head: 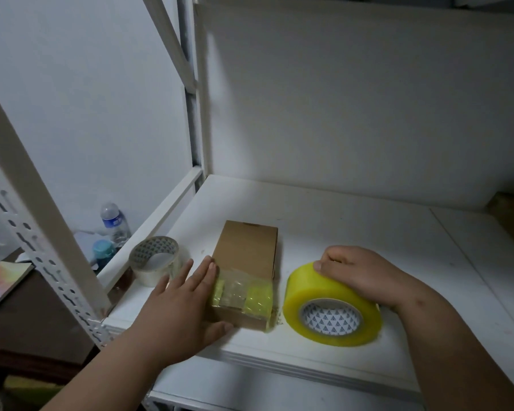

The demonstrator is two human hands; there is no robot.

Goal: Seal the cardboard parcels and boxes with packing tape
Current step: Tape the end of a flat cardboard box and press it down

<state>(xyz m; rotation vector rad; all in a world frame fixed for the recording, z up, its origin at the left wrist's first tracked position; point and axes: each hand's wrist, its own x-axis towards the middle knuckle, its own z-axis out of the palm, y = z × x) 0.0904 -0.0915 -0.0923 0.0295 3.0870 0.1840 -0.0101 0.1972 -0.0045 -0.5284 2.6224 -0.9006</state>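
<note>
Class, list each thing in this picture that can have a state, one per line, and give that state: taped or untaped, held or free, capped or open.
Cardboard box: closed, lying flat, near end taped over.
Yellow tape roll: on its edge, gripped from above.
Clear tape roll: free, nearly used up.
Water bottle: upright, capped.
Left hand: fingers straight, pressing the box's left side.
Right hand: curled over the yellow roll.
</note>
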